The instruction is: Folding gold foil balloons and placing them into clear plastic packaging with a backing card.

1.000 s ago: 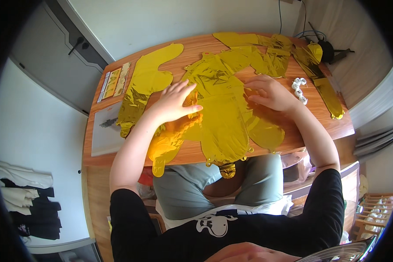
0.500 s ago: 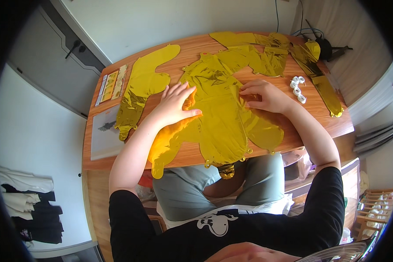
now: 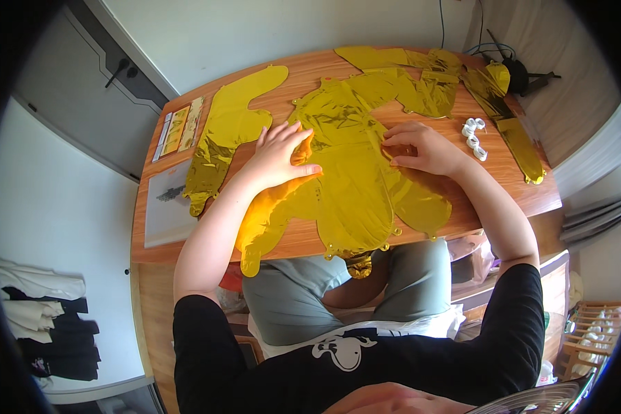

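A flat, uninflated gold foil balloon with several lobes lies across the middle of the table, creased in its upper part. Its lower end hangs over the near edge. My left hand rests on its left side with the fingers spread and the thumb pointing inward. Orange light glows on the foil under that palm. On the balloon's right side my right hand touches the foil with bent fingers, the thumb apart from them. Neither hand lifts the foil.
Another flat gold foil piece lies at the left, beside printed cards and a clear plastic bag. White ribbon rolls sit at the right. A long foil strip runs along the right edge, near a black device with cables.
The view has shifted very slightly. Both hands stay at the same spots on the foil, and the balloon keeps its shape.
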